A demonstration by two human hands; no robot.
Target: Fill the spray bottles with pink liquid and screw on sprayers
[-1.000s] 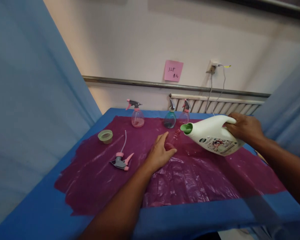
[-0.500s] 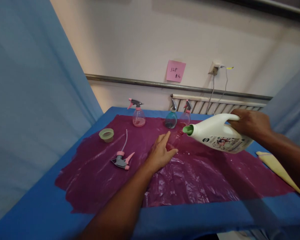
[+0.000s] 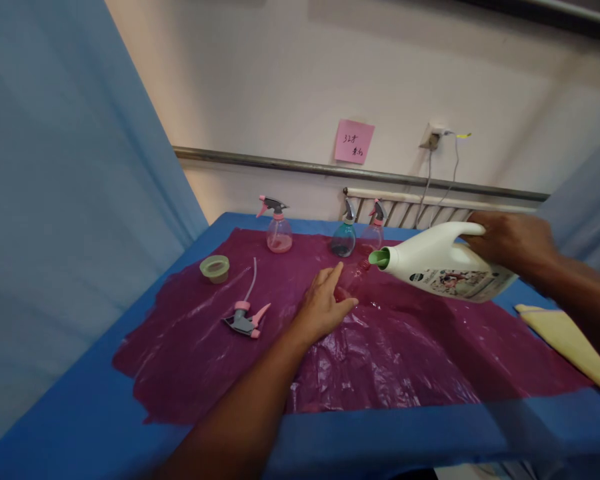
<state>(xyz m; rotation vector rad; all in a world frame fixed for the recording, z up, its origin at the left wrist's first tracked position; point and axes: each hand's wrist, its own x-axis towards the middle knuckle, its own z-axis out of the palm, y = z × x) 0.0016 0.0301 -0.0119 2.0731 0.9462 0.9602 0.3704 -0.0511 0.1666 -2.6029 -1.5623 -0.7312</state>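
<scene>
My left hand (image 3: 323, 303) is closed round a clear spray bottle body (image 3: 353, 279) without its head, which leans to the right with its neck uppermost. My right hand (image 3: 513, 243) grips the handle of a large white jug (image 3: 445, 263), held on its side in the air. The jug's green spout (image 3: 379, 259) is right beside the bottle's neck; I cannot make out any stream of liquid between them. A grey and pink spray head (image 3: 243, 321) with its tube lies on the purple plastic sheet (image 3: 190, 360), left of my left hand.
Behind stand a clear spray bottle with pink liquid (image 3: 279, 237), a teal spray bottle (image 3: 344, 239) and another pink-topped spray bottle (image 3: 373, 233). A pale green cup (image 3: 215, 270) sits at left. A folded yellow cloth (image 3: 565, 333) lies at right, below my forearm.
My right hand and the jug have shifted slightly right, the jug's rear end a little higher. The spout stays beside the bottle's neck. My left hand keeps its hold on the bottle.
</scene>
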